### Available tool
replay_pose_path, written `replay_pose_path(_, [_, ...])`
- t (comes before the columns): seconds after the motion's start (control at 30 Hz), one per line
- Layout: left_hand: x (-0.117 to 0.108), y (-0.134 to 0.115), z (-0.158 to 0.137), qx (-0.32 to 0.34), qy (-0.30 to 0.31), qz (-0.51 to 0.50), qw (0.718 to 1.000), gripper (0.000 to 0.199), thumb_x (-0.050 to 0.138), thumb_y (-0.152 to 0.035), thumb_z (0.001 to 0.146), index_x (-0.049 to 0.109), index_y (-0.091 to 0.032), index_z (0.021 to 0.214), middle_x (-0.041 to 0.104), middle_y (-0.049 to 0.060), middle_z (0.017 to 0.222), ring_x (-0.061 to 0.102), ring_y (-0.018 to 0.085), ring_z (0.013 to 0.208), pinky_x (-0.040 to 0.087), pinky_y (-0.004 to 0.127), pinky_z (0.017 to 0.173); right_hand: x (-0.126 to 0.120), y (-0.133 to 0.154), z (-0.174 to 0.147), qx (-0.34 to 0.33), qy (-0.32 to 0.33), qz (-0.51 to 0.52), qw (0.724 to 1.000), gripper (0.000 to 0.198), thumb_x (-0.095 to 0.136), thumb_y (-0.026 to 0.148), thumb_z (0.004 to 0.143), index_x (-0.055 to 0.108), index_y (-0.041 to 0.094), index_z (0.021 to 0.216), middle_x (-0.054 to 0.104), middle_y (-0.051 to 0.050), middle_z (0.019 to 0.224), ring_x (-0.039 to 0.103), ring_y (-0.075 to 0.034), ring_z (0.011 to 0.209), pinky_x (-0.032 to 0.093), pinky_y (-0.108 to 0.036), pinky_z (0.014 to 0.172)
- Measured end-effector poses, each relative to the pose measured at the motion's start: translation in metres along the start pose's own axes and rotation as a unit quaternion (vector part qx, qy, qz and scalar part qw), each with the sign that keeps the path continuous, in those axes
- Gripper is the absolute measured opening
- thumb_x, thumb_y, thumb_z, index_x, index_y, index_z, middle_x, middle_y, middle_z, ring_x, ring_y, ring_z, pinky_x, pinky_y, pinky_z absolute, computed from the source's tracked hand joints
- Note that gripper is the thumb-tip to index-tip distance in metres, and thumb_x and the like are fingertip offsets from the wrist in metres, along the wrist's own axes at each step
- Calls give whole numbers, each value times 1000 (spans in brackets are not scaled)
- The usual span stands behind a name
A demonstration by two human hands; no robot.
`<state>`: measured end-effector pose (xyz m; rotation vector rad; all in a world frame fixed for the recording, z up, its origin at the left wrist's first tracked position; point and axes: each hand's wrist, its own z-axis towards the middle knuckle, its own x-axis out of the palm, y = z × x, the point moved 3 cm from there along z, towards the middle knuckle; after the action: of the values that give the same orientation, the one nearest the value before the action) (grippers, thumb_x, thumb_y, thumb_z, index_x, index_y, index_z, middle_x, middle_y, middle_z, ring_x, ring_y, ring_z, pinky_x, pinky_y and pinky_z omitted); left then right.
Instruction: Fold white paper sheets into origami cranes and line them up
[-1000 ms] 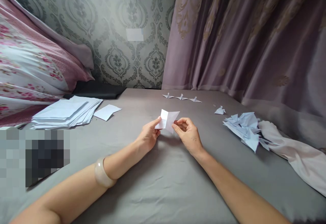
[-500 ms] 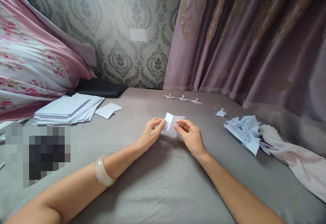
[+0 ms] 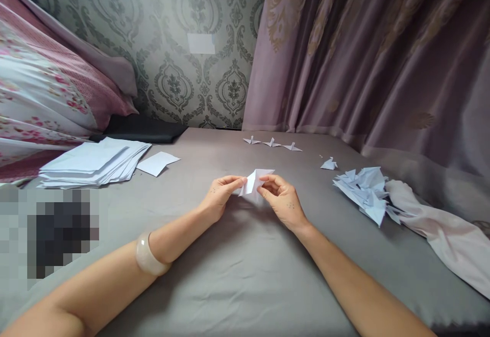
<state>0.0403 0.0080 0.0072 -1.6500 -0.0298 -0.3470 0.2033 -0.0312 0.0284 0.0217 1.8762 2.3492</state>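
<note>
A small creased sheet of white paper (image 3: 251, 182) is held up between both hands, just above the grey cloth surface (image 3: 229, 255). My left hand (image 3: 222, 194) pinches its left edge between thumb and fingers. On the other side, my right hand (image 3: 282, 198) grips the paper with thumb and fingertips, palm turned inward. The paper is partly folded, with a bright panel facing me and a pointed flap towards the upper right. Fingers cover some of its edges.
On the left lies a stack of white paper (image 3: 86, 161), with a creased loose sheet (image 3: 157, 163) beside it. Several folded paper cranes (image 3: 272, 142) stand at the back. A heap of folded paper (image 3: 363, 191) and pale pink cloth (image 3: 440, 224) are on the right.
The paper between my hands has changed its tilt and fold, its bright panel now narrower and slanted. Both hands keep their grip. The whole view has shifted slightly.
</note>
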Motion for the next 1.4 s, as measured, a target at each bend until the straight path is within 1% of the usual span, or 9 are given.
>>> replay_pose_path(0.23, [5,-6,-2,24,49,-39,998,35,78,-34,64,68,-23,96,69,0,79,57,13,72,39,25,72,-3,-2,2,7,7,20,1000,28,72,33,66,63,19,89,67,-1,77,63,-15,75,49,-30,75])
replay_pose_path(0.4, [8,-7,-5,39,90,-4,995,29,76,-31,68,72,-19,94,69,4,83,57,14,76,40,27,76,-4,-3,2,13,5,32,999,27,72,32,65,64,19,88,69,-1,78,64,-15,76,49,-29,76])
replay_pose_path(0.53, [6,-8,-4,67,60,34,995,24,76,-31,66,74,-18,87,69,4,83,57,16,76,41,28,75,-4,-3,2,23,-6,53,998,30,73,30,64,65,19,91,70,-1,79,64,-15,76,49,-30,77])
replay_pose_path(0.7, [4,-13,-5,164,10,125,979,14,73,-31,70,74,-20,80,68,3,79,56,17,78,41,27,77,-4,-5,3,19,-29,30,999,28,74,31,63,69,19,87,70,-1,79,64,-15,76,50,-31,78])
replay_pose_path(0.9, [5,-19,-7,245,6,168,955,9,73,-30,70,75,-23,75,62,3,86,55,16,82,40,27,80,-5,-6,3,1,-19,19,1000,26,74,34,64,71,20,86,72,-2,82,64,-17,78,50,-33,80])
replay_pose_path(1.07, [6,-20,-6,231,13,167,958,10,74,-31,69,74,-23,74,65,3,80,54,17,79,38,29,82,-5,-5,3,-20,-10,2,1000,22,71,36,68,73,22,86,70,-3,86,63,-18,82,50,-34,82])
replay_pose_path(1.2, [7,-20,-7,230,27,173,957,11,73,-33,70,73,-22,73,65,3,77,53,17,77,38,28,81,-10,-4,4,-74,-54,-77,993,17,71,35,70,75,25,82,61,-5,98,60,-17,89,50,-30,77])
replay_pose_path(1.3, [8,-21,-7,235,37,185,954,11,71,-33,73,72,-22,75,64,2,76,52,16,75,37,28,79,-12,-1,3,-110,-64,-125,984,12,69,34,73,75,27,81,61,-5,107,57,-19,100,46,-33,86])
replay_pose_path(1.4, [7,-21,-8,223,40,190,955,13,70,-34,74,71,-22,76,64,1,74,51,15,73,36,28,79,-11,3,2,-111,-40,-121,986,12,66,33,77,74,26,83,69,-3,97,60,-19,98,43,-36,94])
